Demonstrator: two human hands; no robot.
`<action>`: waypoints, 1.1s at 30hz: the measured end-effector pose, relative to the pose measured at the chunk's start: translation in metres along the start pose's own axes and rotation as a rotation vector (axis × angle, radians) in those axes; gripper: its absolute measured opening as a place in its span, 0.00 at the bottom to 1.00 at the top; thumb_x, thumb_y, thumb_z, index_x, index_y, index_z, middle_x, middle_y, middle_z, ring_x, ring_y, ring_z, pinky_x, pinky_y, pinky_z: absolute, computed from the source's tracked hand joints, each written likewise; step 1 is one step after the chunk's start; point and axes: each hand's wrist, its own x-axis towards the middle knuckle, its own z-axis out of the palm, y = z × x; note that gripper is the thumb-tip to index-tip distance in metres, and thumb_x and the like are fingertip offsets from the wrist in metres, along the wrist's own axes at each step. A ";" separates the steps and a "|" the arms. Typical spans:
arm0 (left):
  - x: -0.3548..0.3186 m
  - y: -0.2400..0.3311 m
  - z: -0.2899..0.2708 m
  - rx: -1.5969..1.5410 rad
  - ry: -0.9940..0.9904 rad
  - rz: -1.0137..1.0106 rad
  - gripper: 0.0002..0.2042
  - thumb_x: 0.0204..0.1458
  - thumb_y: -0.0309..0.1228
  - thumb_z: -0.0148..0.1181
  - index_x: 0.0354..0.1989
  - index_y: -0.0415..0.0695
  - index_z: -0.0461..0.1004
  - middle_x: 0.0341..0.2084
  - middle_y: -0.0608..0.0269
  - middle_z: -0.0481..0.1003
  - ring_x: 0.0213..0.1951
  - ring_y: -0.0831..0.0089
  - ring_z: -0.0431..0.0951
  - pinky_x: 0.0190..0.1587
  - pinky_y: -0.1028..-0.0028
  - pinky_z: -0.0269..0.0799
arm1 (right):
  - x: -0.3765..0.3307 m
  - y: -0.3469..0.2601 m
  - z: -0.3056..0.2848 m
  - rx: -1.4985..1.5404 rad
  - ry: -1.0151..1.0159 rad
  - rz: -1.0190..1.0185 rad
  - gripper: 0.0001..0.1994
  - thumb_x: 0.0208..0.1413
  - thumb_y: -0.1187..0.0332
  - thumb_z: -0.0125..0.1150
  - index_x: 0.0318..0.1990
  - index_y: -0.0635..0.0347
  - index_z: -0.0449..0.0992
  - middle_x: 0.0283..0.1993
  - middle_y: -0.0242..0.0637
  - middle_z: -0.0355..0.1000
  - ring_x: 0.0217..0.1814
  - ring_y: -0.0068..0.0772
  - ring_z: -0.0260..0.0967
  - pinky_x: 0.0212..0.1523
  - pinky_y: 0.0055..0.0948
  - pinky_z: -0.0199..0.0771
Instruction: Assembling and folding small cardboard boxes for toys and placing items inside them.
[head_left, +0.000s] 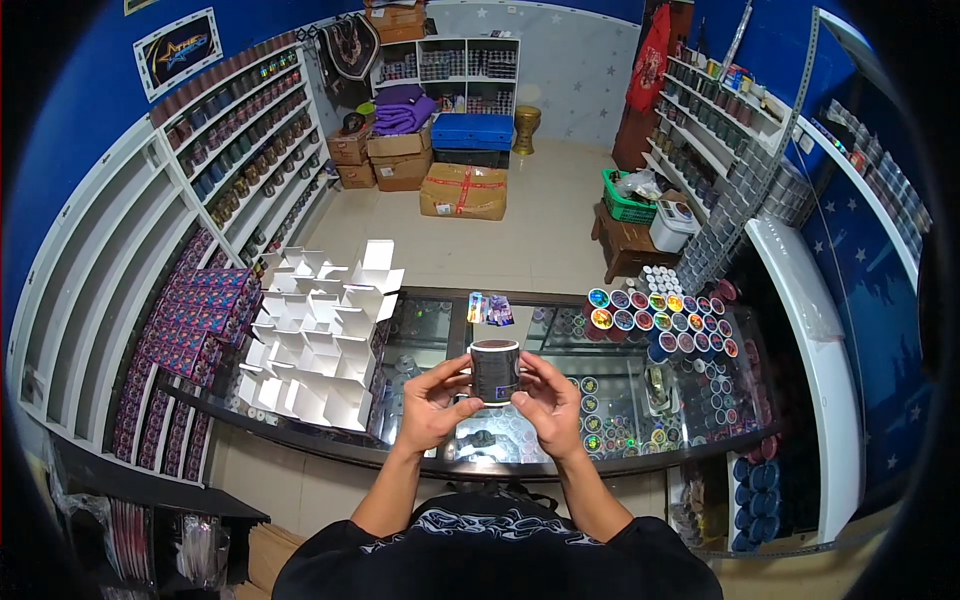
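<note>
Between both hands, above the glass counter [410, 352], I hold a dark cylindrical tub [494, 372] upright; it has a pale rim and a printed label. My left hand [436, 402] is closed on its left side, thumb at the lower front. From the right, my right hand [549, 400] grips it the same way. Just beyond the tub lie a few small colourful cards or stickers [490, 308]. To the left stand several open white cardboard boxes [320, 345] in rows, flaps up. At the right, rows of tubs with shiny, colourful round lids [662, 321] cover the counter.
Stacked purple printed boxes [200, 310] are left of the white boxes. Shelves of tubs [250, 150] line the left wall. A taped carton [463, 192] sits on the floor beyond the counter. A wooden stool [625, 245] holds a green basket [627, 203].
</note>
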 end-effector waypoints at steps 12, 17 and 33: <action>0.002 0.009 0.004 0.278 -0.011 0.005 0.28 0.43 0.16 0.66 0.57 0.36 0.67 0.52 0.53 0.71 0.48 0.68 0.75 0.48 0.72 0.73 | -0.001 0.000 0.000 -0.059 -0.004 0.020 0.28 0.50 0.82 0.60 0.61 0.68 0.63 0.57 0.43 0.66 0.51 0.28 0.67 0.53 0.27 0.67; 0.000 0.003 0.000 0.001 -0.014 -0.008 0.28 0.44 0.15 0.65 0.57 0.35 0.67 0.51 0.53 0.72 0.48 0.66 0.75 0.50 0.70 0.73 | 0.000 -0.005 -0.001 0.140 -0.019 0.053 0.27 0.51 0.82 0.59 0.61 0.68 0.62 0.57 0.43 0.66 0.51 0.29 0.67 0.53 0.28 0.67; -0.001 0.009 0.000 0.088 -0.012 0.038 0.27 0.43 0.17 0.65 0.56 0.36 0.69 0.49 0.54 0.71 0.48 0.67 0.75 0.47 0.72 0.73 | 0.002 -0.012 0.000 0.153 -0.037 0.125 0.28 0.50 0.82 0.61 0.61 0.68 0.63 0.55 0.42 0.67 0.53 0.30 0.67 0.54 0.30 0.68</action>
